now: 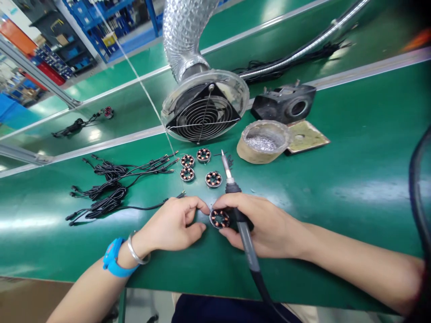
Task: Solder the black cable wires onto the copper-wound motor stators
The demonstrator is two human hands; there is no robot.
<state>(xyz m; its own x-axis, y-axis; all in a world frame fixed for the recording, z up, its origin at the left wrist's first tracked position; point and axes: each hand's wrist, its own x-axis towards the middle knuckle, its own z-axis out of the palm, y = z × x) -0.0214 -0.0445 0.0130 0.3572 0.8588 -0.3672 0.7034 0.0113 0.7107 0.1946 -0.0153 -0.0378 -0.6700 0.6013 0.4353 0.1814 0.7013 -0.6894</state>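
My right hand is closed around a soldering iron, whose metal tip points up and away from me. The same hand's thumb and a fingertip also pinch a small round motor stator with copper windings. On the stator's other side is my left hand, thumb and forefinger apart and the other fingers curled, holding nothing that I can see. Its forefinger tip meets or nearly meets the stator's rim; I cannot tell which. Just beyond, several more stators lie on the green bench.
Bundled black cables lie at the left, their bare ends toward the stators. A round fume extractor on a foil duct stands behind. To its right are a tub of silvery material, a sponge tray and a black holder.
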